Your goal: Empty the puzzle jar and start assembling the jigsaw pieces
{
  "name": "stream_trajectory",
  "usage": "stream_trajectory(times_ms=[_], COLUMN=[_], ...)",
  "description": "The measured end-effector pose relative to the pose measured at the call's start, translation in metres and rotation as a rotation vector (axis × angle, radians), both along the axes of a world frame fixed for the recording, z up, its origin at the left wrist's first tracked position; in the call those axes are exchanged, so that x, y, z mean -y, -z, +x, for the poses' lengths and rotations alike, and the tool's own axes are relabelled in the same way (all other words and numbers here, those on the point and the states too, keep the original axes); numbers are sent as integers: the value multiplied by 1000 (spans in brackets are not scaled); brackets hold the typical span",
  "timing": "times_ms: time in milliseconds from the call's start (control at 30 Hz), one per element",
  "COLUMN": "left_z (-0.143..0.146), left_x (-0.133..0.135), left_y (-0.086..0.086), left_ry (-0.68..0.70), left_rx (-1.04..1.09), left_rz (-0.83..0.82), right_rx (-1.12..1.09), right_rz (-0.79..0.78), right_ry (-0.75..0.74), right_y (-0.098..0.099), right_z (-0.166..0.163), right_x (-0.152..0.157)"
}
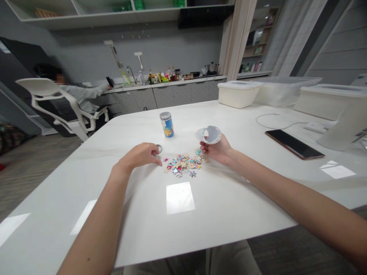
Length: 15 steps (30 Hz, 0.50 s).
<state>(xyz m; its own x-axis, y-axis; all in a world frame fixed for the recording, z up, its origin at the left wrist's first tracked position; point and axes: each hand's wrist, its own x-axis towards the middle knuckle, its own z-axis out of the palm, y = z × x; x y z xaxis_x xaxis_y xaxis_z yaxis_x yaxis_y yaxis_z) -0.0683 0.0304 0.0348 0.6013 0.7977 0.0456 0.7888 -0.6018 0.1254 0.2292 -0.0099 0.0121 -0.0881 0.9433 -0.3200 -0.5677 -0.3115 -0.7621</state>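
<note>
A heap of small colourful puzzle pieces [183, 165] lies on the white table [177, 214] between my hands. My right hand [217, 150] is closed round a clear empty tube [209, 135], held on its side just above the right edge of the heap. My left hand [140, 155] rests on the table left of the pieces, fingers curled over a small silver lid [159, 148]. Behind the heap stands a small blue can with a silver lid [166, 124], upright.
A dark phone [294, 144] lies to the right, with a white cable [275, 121] behind it. White storage bins [238, 93] line the far right edge. Another person sits in a white chair [54, 103] at the far left by the kitchen counter.
</note>
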Motion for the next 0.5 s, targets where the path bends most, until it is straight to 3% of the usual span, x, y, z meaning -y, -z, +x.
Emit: stream_trajectory(times_ms=[133, 300, 400, 500], left_z=[15, 38, 36, 20], left_x=[3, 9, 7, 0], left_y=[7, 15, 15, 14], left_ry=[5, 172, 189, 55], left_rx=[64, 152, 222, 268], left_rz=[-115, -128, -69, 113], right_rx=[8, 17, 12, 5], right_rz=[4, -6, -8, -12], right_ry=[-5, 4, 3, 5], right_y=[-1, -1, -1, -2], right_z=[0, -1, -1, -1], right_x=[1, 2, 2, 2])
